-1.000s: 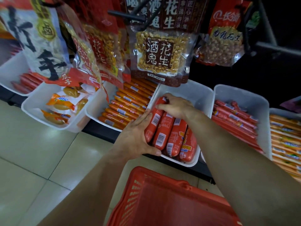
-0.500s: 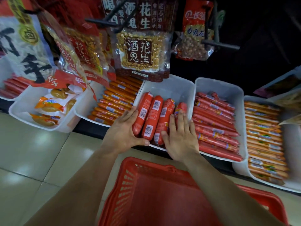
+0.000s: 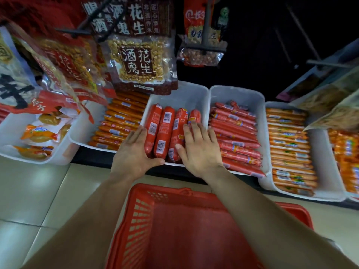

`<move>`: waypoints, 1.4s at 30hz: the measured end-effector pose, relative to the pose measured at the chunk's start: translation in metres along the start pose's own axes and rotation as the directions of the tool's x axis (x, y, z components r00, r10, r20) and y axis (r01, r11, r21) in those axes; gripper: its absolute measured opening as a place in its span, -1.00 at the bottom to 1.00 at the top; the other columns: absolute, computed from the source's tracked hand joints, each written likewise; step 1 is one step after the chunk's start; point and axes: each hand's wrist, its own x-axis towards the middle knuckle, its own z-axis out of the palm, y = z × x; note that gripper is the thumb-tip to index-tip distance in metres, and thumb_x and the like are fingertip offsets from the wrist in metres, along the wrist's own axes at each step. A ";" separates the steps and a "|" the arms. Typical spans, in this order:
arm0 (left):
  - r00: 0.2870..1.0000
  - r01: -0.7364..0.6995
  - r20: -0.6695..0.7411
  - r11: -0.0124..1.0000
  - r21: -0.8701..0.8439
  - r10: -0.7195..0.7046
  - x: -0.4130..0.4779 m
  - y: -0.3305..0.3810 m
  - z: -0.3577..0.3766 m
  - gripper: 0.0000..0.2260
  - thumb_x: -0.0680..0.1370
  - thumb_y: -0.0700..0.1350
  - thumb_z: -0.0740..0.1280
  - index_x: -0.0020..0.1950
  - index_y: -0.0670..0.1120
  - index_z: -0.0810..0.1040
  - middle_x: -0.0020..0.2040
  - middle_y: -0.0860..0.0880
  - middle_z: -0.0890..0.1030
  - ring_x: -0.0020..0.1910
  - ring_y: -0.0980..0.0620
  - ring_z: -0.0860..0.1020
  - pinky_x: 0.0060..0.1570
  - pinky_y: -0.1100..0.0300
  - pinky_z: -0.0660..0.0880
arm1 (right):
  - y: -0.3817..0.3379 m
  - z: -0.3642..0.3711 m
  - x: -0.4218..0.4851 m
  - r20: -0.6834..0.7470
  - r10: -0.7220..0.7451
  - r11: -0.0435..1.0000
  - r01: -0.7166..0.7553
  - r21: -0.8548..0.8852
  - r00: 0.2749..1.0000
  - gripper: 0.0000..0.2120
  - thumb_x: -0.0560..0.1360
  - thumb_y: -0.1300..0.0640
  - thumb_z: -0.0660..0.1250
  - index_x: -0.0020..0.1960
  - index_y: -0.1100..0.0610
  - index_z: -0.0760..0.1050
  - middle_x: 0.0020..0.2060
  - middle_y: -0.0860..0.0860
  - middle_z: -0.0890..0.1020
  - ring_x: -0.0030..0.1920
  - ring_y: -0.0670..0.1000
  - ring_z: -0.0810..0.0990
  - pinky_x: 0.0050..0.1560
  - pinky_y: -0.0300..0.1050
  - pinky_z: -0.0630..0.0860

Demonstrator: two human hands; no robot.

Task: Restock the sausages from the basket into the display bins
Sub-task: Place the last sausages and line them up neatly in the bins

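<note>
Several thick red sausages (image 3: 165, 131) lie side by side in the middle white bin (image 3: 186, 95). My left hand (image 3: 134, 154) rests flat against the left side of the row, thumb hooked under the bin's front edge. My right hand (image 3: 200, 150) lies palm down over the right end of the row, fingers spread. Neither hand holds a sausage. Below them stands the red basket (image 3: 174, 230); its visible inside shows no sausages.
Neighbouring white bins hold thin orange sausages (image 3: 120, 121) on the left, thin red sausages (image 3: 237, 136) and more orange ones (image 3: 289, 148) on the right. Peanut bags (image 3: 141, 63) hang low over the bins' backs. A snack bin (image 3: 38, 136) sits far left, tiled floor below.
My right hand came down from the top of the sausages to lie flat across the row's right end. The left hand stayed at the left side. The view shifted right.
</note>
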 end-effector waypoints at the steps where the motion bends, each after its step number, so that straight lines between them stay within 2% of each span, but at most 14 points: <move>1: 0.999 -0.006 -0.041 1.000 0.000 0.006 -0.004 0.011 -0.003 0.00 0.30 0.36 0.48 0.60 0.02 0.13 0.56 -0.01 0.26 0.54 -0.06 0.21 0.47 -0.09 0.27 | 0.006 -0.006 -0.008 -0.054 0.005 0.999 -0.003 0.032 0.999 -0.35 0.62 -0.22 -0.06 0.58 0.14 0.12 0.53 0.16 0.25 0.53 0.18 0.20 0.54 0.20 0.06; 5: 0.972 -0.218 -0.084 0.976 0.017 0.219 -0.022 0.078 -0.001 -0.30 0.47 0.20 0.43 0.53 0.02 0.30 0.46 -0.02 0.40 0.41 -0.07 0.39 0.35 0.03 0.36 | 0.069 -0.013 -0.053 -0.132 0.079 0.996 -0.074 0.046 0.988 -0.42 0.58 -0.15 0.05 0.51 0.13 0.27 0.44 0.12 0.38 0.41 0.18 0.36 0.47 0.17 0.20; 7: 0.933 -0.359 -0.036 0.933 0.020 0.359 -0.027 0.108 0.014 -0.44 0.54 0.12 0.36 0.51 0.03 0.35 0.45 0.01 0.42 0.39 -0.05 0.41 0.34 0.08 0.36 | 0.109 -0.012 -0.076 -0.021 0.108 0.994 -0.108 0.008 0.994 -0.36 0.59 -0.19 -0.07 0.58 0.07 0.13 0.52 0.11 0.25 0.51 0.17 0.21 0.53 0.17 0.06; 9: 0.895 -0.445 0.058 0.894 0.061 0.441 -0.030 0.130 0.037 -0.49 0.61 0.10 0.26 0.55 0.06 0.30 0.53 0.03 0.33 0.48 -0.03 0.31 0.42 0.07 0.28 | 0.137 -0.006 -0.092 0.144 0.059 0.995 -0.047 -0.084 0.988 -0.34 0.58 -0.24 -0.25 0.62 -0.02 -0.19 0.61 0.09 -0.06 0.59 0.12 -0.13 0.55 0.14 -0.20; 11: 0.871 -0.481 0.179 0.867 0.126 0.457 -0.030 0.143 0.060 -0.50 0.66 0.10 0.14 0.60 0.07 0.16 0.62 0.03 0.14 0.59 0.00 0.10 0.52 0.03 0.06 | 0.151 -0.001 -0.093 0.215 0.025 0.992 0.003 -0.129 0.976 -0.37 0.58 -0.25 -0.34 0.58 -0.09 -0.37 0.60 0.06 -0.27 0.58 0.08 -0.33 0.52 0.13 -0.35; 13: 0.872 -0.471 0.239 0.866 0.170 0.427 -0.025 0.149 0.075 -0.50 0.70 0.08 0.02 0.63 0.08 0.01 0.64 0.05 -0.02 0.61 0.04 -0.07 0.54 0.02 -0.08 | 0.158 -0.002 -0.079 0.228 0.037 0.993 -0.010 -0.119 0.973 -0.41 0.60 -0.25 -0.35 0.57 -0.12 -0.41 0.58 0.04 -0.34 0.56 0.06 -0.38 0.52 0.15 -0.36; 20: 0.907 -0.398 0.274 0.863 0.312 0.319 0.016 0.172 0.091 -0.51 0.71 0.08 -0.13 0.62 0.07 -0.16 0.63 0.05 -0.19 0.58 0.02 -0.28 0.55 -0.08 -0.22 | 0.173 -0.009 -0.034 0.237 0.065 0.973 -0.010 -0.229 0.969 -0.40 0.63 -0.23 -0.26 0.56 -0.10 -0.42 0.59 0.03 -0.30 0.57 0.10 -0.34 0.53 0.26 -0.29; 22: 0.904 -0.408 0.251 0.873 0.267 0.346 0.016 0.170 0.092 -0.51 0.70 0.08 -0.06 0.63 0.06 -0.04 0.64 0.04 -0.10 0.60 0.03 -0.19 0.56 -0.05 -0.19 | 0.171 -0.005 -0.040 0.252 0.058 0.986 -0.015 -0.166 0.966 -0.38 0.61 -0.27 -0.26 0.56 -0.09 -0.42 0.57 0.02 -0.35 0.56 0.08 -0.37 0.53 0.24 -0.27; 25: 0.892 -0.446 0.149 0.884 0.138 0.426 0.010 0.156 0.088 -0.51 0.67 0.11 0.12 0.59 0.05 0.21 0.60 0.05 0.21 0.59 0.06 0.05 0.56 0.04 -0.09 | 0.172 0.002 -0.064 0.281 -0.045 0.987 0.086 -0.136 0.959 -0.32 0.58 -0.33 -0.32 0.56 -0.05 -0.42 0.52 0.02 -0.45 0.53 0.05 -0.46 0.54 0.18 -0.30; 27: 0.886 -0.458 0.125 0.883 0.098 0.446 0.007 0.151 0.086 -0.48 0.66 0.10 0.16 0.60 0.02 0.19 0.59 0.04 0.23 0.59 0.07 0.07 0.56 0.08 -0.07 | 0.179 0.002 -0.073 0.310 -0.091 0.979 0.142 -0.145 0.946 -0.31 0.56 -0.35 -0.37 0.57 -0.04 -0.41 0.52 0.00 -0.47 0.51 0.02 -0.48 0.53 0.16 -0.33; 33: 0.892 -0.444 0.195 0.867 0.224 0.407 0.022 0.162 0.092 -0.44 0.69 0.10 0.01 0.63 0.01 -0.13 0.62 0.05 -0.20 0.58 0.09 -0.27 0.52 0.04 -0.27 | 0.193 -0.001 -0.039 0.289 -0.016 0.974 0.080 -0.211 0.957 -0.30 0.48 -0.38 -0.45 0.53 -0.12 -0.47 0.58 0.03 -0.32 0.58 0.04 -0.31 0.53 0.20 -0.31; 36: 0.893 -0.445 0.176 0.874 0.198 0.415 0.028 0.166 0.088 -0.45 0.68 0.07 0.06 0.63 0.01 -0.05 0.64 0.04 -0.12 0.60 0.07 -0.20 0.54 0.03 -0.23 | 0.188 -0.008 -0.030 0.285 0.058 0.986 -0.010 -0.169 0.957 -0.29 0.54 -0.39 -0.32 0.60 -0.09 -0.25 0.62 0.02 -0.16 0.60 0.06 -0.22 0.53 0.22 -0.29; 39: 0.907 -0.421 0.074 0.891 0.170 0.414 0.034 0.160 0.079 -0.43 0.66 0.07 0.12 0.63 0.04 0.00 0.63 0.04 0.05 0.61 0.05 -0.09 0.56 0.04 -0.15 | 0.179 -0.023 -0.028 0.151 0.029 0.984 -0.002 -0.176 0.988 -0.32 0.59 -0.32 -0.19 0.58 0.02 0.12 0.57 0.05 0.20 0.58 0.09 0.04 0.55 0.19 -0.18; 42: 0.933 -0.360 0.068 0.919 0.159 0.354 0.044 0.150 0.073 -0.42 0.67 0.09 0.07 0.63 0.02 -0.09 0.64 0.06 -0.04 0.60 0.08 -0.15 0.56 0.06 -0.18 | 0.175 -0.032 0.002 -0.017 0.020 0.995 -0.022 -0.097 1.000 -0.40 0.62 -0.24 -0.06 0.56 0.05 0.16 0.54 0.05 0.24 0.54 0.11 0.15 0.56 0.13 -0.03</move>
